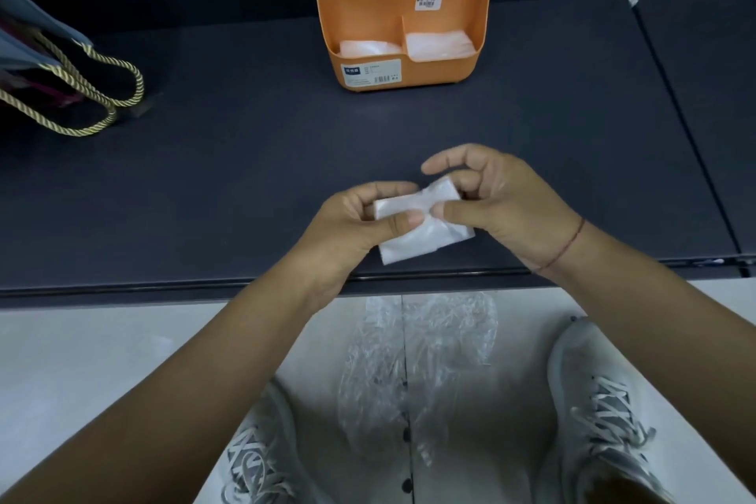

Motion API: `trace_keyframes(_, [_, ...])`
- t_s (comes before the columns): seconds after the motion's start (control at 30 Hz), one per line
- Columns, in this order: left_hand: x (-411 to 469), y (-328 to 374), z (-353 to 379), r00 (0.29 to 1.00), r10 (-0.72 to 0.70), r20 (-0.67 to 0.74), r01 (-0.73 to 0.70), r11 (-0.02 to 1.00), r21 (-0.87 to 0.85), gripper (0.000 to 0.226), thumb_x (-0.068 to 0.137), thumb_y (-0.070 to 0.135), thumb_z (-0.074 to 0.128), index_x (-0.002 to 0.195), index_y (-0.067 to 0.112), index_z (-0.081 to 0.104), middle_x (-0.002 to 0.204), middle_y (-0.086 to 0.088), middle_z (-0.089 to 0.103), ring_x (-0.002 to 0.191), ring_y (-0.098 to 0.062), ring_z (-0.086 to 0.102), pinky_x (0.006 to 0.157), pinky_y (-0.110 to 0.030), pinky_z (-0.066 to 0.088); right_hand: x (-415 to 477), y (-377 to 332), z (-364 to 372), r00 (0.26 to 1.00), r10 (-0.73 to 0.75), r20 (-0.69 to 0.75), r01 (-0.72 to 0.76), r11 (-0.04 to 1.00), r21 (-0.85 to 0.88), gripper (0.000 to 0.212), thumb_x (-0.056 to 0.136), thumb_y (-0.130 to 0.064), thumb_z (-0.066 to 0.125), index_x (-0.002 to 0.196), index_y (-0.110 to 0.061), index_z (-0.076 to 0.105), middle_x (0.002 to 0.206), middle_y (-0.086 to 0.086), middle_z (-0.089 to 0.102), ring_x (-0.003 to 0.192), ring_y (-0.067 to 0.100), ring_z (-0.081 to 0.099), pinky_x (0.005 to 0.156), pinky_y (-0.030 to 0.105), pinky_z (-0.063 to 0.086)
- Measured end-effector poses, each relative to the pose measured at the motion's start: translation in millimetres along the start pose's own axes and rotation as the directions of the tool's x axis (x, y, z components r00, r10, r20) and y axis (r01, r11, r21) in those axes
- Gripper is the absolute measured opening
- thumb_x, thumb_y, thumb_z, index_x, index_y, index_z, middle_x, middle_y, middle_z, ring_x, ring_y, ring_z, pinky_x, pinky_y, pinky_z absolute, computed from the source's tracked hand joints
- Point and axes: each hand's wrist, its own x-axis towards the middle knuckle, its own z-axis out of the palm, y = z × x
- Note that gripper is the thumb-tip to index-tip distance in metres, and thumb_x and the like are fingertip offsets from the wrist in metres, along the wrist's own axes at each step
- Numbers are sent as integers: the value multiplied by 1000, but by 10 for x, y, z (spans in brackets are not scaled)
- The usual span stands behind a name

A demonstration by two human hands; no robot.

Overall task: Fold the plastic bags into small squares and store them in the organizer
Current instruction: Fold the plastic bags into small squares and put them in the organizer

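– Five compartments counted in the orange organizer (368, 8): three at the back, two in front. Folded clear bags (437, 45) seen in each.
– Bag in work?
– One folded plastic bag (413, 243), held over the near edge of the worktop (245, 160), well apart from the organizer. Pinched by the left hand (356, 221) at one end, by the right hand (503, 205) at the other.
– Labels?
– Two on the organizer: a barcode sticker (429, 1) inside, a front label (371, 74) with a blue patch. Text too small to be read. Crumpled clear plastic (425, 356) on the floor (82, 360) between two grey shoes (601, 413).
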Motion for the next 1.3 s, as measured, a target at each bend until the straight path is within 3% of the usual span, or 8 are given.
trace_keyframes(0.27, [43, -35, 105, 986, -2, -164, -18, 993, -121, 19, 72, 20, 75, 88, 11, 71, 88, -3, 75, 82, -14, 69, 76, -25, 56, -105, 140, 71, 951, 287, -112, -247, 929, 276, 8, 85, -17, 68, 91, -14, 70, 79, 0, 72, 74, 9, 67, 70, 21, 57])
trace_keyframes(0.5, [224, 93, 29, 937, 167, -307, -139, 984, 111, 9, 88, 10, 70, 82, 17, 72, 74, 4, 73, 69, -5, 65, 67, -18, 50, -80, 123, -58, 880, 254, -402, -133, 943, 306, 11, 89, -11, 66, 79, -9, 68, 58, -1, 66, 52, 5, 60, 52, 17, 51])
trace_keyframes(0.57, [428, 199, -107, 831, 428, -355, -296, 881, 369, 8, 92, 14, 67, 90, 21, 71, 92, 9, 71, 85, -2, 64, 80, -19, 49, -67, 134, -91, 869, 250, -426, -117, 942, 314, 12, 90, -11, 65, 78, -10, 68, 58, -1, 66, 52, 6, 59, 52, 17, 50])
trace_keyframes(0.63, [675, 325, -246, 714, 667, -213, -332, 591, 735, 24, 95, 24, 60, 118, 19, 66, 125, 4, 62, 118, -8, 52, 103, -22, 35, -68, 146, -109, 862, 262, -434, -123, 939, 322, 13, 90, -11, 65, 77, -10, 67, 58, -1, 65, 51, 6, 58, 51, 17, 49])
trace_keyframes(0.7, [932, 415, -374, 689, 723, -44, -286, 327, 901, 44, 97, 29, 53, 137, 11, 54, 144, -5, 49, 138, -21, 37, 114, -29, 17, -84, 167, -98, 863, 268, -429, -134, 939, 317, 15, 91, -10, 64, 76, -9, 67, 59, -2, 65, 52, 6, 57, 51, 16, 48])
trace_keyframes(0.77, [1129, 474, -453, 698, 715, 35, -240, 188, 952, 47, 99, 29, 50, 140, 7, 50, 145, -10, 50, 142, -27, 35, 118, -36, 9, -106, 197, -80, 866, 271, -420, -145, 940, 308, 16, 91, -10, 63, 75, -9, 67, 59, -2, 65, 52, 6, 56, 50, 16, 48])
trace_keyframes(1.13, [1023, 306, -293, 528, 847, 65, -176, 34, 984, 15, 86, 11, 65, 93, 15, 77, 74, -3, 71, 77, -29, 63, 102, -36, 26, -158, 168, -43, 885, 228, -406, -122, 955, 270, 18, 91, -10, 64, 73, -10, 67, 60, -2, 65, 54, 7, 55, 52, 17, 47])
trace_keyframes(1.3, [579, 131, -17, 436, 888, 147, -277, -23, 961, 10, 87, 17, 68, 90, 20, 76, 73, 4, 71, 74, -24, 63, 88, -33, 31, -153, 128, -102, 876, 193, -442, -96, 968, 233, 18, 90, -11, 64, 72, -11, 67, 59, -2, 65, 52, 6, 54, 51, 16, 46])
